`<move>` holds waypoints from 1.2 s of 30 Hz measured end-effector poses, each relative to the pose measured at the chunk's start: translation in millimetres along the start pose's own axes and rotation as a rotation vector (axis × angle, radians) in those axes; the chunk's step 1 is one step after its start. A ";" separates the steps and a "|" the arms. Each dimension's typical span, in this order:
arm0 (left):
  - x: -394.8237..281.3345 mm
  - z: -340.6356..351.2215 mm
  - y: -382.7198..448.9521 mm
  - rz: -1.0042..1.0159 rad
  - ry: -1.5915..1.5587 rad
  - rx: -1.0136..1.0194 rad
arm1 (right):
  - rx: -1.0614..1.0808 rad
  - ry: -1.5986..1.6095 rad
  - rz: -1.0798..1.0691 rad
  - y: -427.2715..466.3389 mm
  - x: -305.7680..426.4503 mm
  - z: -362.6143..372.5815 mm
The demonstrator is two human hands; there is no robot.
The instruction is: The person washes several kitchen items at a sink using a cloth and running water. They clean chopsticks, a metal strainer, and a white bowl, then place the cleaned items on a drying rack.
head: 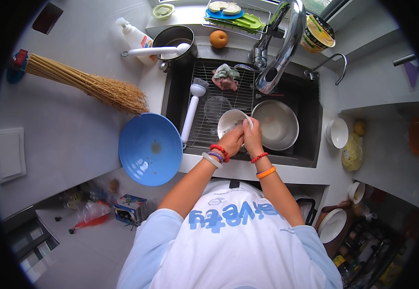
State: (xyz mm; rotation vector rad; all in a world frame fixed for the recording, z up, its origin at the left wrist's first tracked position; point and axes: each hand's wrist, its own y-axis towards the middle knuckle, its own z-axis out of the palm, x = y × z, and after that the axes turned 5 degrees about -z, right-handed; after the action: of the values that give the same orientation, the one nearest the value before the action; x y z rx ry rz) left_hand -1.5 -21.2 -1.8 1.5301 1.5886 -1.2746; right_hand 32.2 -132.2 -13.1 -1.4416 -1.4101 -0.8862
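A white bowl (227,117) is tilted over the sink's wire rack, its opening partly facing me. My right hand (253,137) grips its rim from the right. Reaching into the bowl is my left hand (232,141), with its fingertips mostly hidden. Something greyish, perhaps suds or a scourer, shows beside those fingers; I cannot tell which. To the right, a metal basin (285,126) with cloudy liquid sits in the dark sink (309,144). A white-handled brush (192,112) leans along the left of the wire rack (204,135). Crumpled cloths (225,77) lie farther back.
A chrome faucet (280,57) overhangs the sink. Left are a blue basin (137,144), a straw broom (86,81) and a pot (182,34) with a white-handled tool across it. An orange fruit (218,39) sits behind; another white bowl (338,133) stands at the right.
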 end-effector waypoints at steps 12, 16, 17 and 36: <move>-4.8 1.3 -6.4 0.083 -0.132 0.147 | 0.045 -0.054 0.046 3.7 -13.0 -8.8; 6.4 3.6 -2.0 0.197 0.462 -0.141 | 0.122 0.073 0.007 4.5 -17.0 -17.8; 10.7 5.0 -3.5 0.176 0.587 -0.239 | 0.109 0.070 0.006 4.4 -17.7 -19.0; -4.0 -30.5 -7.3 0.273 0.697 0.102 | 0.264 -0.277 0.078 40.0 -0.3 -28.5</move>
State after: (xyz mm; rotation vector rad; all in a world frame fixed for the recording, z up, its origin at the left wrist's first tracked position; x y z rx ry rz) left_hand -1.8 5.7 14.8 2.3315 1.6322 -0.7072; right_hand 74.6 -156.6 -8.6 -1.4424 -1.5945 -0.4424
